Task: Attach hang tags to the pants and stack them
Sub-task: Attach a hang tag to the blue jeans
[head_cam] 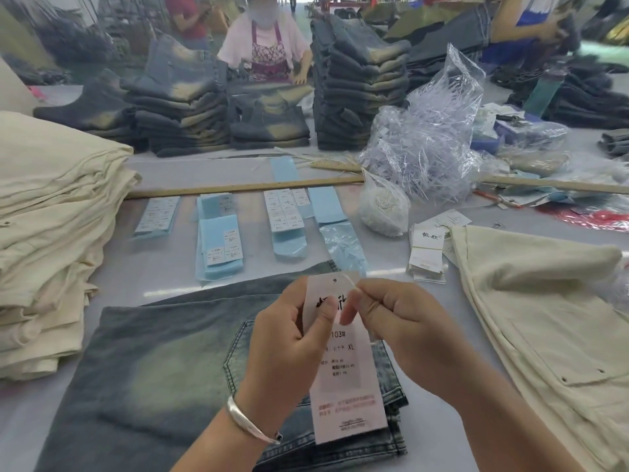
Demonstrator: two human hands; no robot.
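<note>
Hands at the tag: we hold a pink hang tag (343, 366) upright above folded, faded blue jeans (143, 379) on the table (163, 277).

Our left hand (289, 338) pinches the tag in its grip, thumb across the print; our right hand (398, 321) pinches a thin white string (349, 279) by the punched hole. Stacked cream pants (51, 240) flank us left, sticker sheets (218, 236) lie beyond.

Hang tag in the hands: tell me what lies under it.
Under the hang tag lie folded blue jeans, a back pocket beside it. The tag and both hands cover the denim directly beneath.
</note>
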